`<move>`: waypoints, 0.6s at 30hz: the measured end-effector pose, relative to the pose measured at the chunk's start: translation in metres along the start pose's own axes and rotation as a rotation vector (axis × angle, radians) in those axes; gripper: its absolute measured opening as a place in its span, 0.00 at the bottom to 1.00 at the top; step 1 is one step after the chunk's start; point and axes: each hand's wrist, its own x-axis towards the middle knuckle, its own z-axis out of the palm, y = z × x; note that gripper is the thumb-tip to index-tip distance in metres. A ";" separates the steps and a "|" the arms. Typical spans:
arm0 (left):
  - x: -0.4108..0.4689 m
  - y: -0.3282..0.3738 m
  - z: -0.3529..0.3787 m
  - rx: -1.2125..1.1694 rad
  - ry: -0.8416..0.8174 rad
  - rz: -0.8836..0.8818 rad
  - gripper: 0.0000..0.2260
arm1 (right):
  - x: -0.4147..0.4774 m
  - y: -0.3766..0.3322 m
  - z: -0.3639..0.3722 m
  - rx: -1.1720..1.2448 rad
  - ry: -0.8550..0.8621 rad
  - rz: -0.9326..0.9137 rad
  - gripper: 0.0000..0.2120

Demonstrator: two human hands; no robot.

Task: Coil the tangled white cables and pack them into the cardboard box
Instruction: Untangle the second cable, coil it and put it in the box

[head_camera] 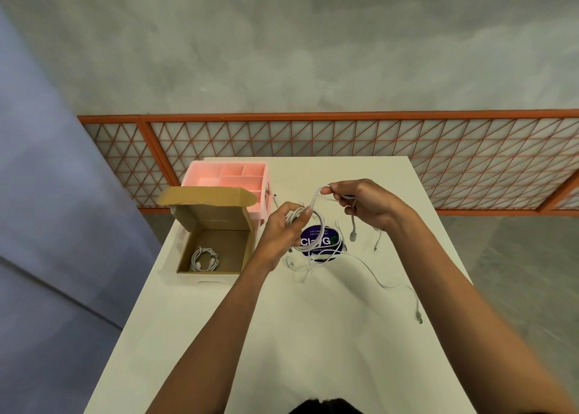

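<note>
Mid-coil: left hand [286, 225] grips the thin white cable's [316, 222] loops, right hand [363, 202] pinches its free run. Next, wrap the tail, then into the open brown cardboard box [216, 222].

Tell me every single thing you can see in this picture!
table: one, white, in the middle of the view
box: one, brown cardboard, open, on the table's left side
coiled cable: one, white, inside the box
tray: one, pink with compartments, behind the box
sticker: one, round, purple, on the table under the cables
loose cables: too tangled to count, white, on the table
held cable: one, white, looped between both hands
fence: one, orange, beyond the table
left hand: grips the cable's loops
right hand: pinches the cable
</note>
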 end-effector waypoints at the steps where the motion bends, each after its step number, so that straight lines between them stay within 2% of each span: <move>1: 0.000 0.001 0.000 0.012 0.014 0.020 0.07 | 0.000 0.001 -0.001 0.024 -0.001 0.012 0.11; 5: 0.006 0.000 -0.001 0.008 0.088 0.101 0.05 | 0.001 0.006 -0.003 0.141 -0.007 0.054 0.10; 9: 0.013 -0.003 -0.002 -0.026 0.207 0.127 0.09 | 0.006 0.014 -0.005 0.217 0.071 0.078 0.11; 12: 0.016 -0.006 -0.008 -0.067 0.271 0.118 0.15 | 0.008 0.025 -0.010 0.325 0.083 0.027 0.17; 14: 0.017 -0.008 -0.011 -0.073 0.297 0.121 0.14 | 0.009 0.034 -0.012 0.437 0.044 -0.046 0.13; 16: 0.017 -0.009 -0.012 -0.083 0.306 0.119 0.13 | 0.010 0.044 -0.012 0.392 0.025 -0.125 0.09; 18: 0.018 -0.009 -0.012 -0.085 0.308 0.117 0.13 | 0.010 0.052 -0.011 0.164 0.058 -0.184 0.09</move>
